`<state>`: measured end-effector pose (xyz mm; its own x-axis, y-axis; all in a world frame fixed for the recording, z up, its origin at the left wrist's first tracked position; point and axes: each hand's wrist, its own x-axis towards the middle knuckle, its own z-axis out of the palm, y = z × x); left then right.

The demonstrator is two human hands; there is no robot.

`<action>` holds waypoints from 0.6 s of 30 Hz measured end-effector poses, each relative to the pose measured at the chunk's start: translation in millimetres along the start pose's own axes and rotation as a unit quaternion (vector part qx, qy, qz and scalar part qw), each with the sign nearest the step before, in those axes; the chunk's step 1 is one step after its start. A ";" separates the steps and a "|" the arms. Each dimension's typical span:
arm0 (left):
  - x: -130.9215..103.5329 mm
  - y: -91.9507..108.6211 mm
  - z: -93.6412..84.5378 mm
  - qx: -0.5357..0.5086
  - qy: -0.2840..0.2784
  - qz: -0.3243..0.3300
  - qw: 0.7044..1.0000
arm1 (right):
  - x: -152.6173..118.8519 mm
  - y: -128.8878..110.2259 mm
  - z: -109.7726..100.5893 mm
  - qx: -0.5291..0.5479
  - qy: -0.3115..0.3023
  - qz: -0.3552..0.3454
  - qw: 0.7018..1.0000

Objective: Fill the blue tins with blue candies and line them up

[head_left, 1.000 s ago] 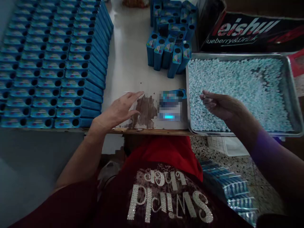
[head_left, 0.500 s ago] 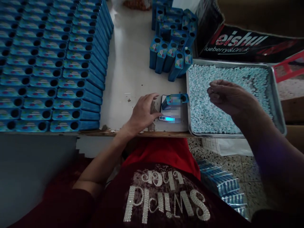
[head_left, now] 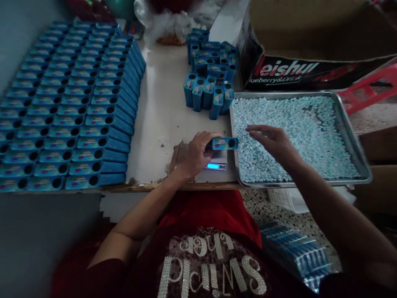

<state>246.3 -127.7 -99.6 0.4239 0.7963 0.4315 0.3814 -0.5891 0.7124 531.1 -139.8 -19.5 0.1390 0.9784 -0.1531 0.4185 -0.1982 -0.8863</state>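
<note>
My left hand [head_left: 198, 153] closes around the left end of a small blue box [head_left: 225, 143] with a round dark hole in its top. Beneath the box is a small digital scale [head_left: 217, 165] with a lit blue display. Over the left part of a metal tray [head_left: 367, 176], my right hand [head_left: 273, 142] is held with fingers stretched out and nothing visible in them. Pale blue-white candy-like pieces [head_left: 288, 165] cover most of the tray bottom.
Rows of upright blue boxes [head_left: 68, 111] fill the table's left side. A looser group of blue boxes [head_left: 207, 89] stands behind the scale. Behind the tray is an open black carton [head_left: 304, 74], with a red plastic frame [head_left: 369, 89] to the right. Wrapped blue packs [head_left: 297, 252] lie on the floor.
My left hand has moved onto the blue box, which now looks more upright over the scale. My right hand's fingers have gone from pinched to stretched out. The camera view has shifted.
</note>
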 end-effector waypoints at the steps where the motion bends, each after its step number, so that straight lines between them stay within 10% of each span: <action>1: 8.5 2.7 -1.5 0.036 0.005 0.060 0.998 | -2.8 -0.5 5.4 0.071 -0.008 0.036 0.997; 4: 33.2 9.1 -0.2 0.120 0.028 0.166 0.978 | -10.2 -2.6 23.6 0.297 -0.039 0.169 0.939; 9: 48.4 0.7 17.5 0.145 0.054 0.167 0.974 | -16.2 -2.2 37.8 0.500 -0.068 0.274 0.819; 18: 32.4 -2.7 24.3 -0.001 0.080 0.004 0.997 | -13.0 25.1 23.8 0.469 -0.069 0.242 0.846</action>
<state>278.9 -103.6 -101.0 0.2906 0.8032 0.5201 0.3763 -0.5957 0.7097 518.5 -156.0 -50.2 -0.0431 0.8065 -0.5896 -0.5638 -0.5068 -0.6521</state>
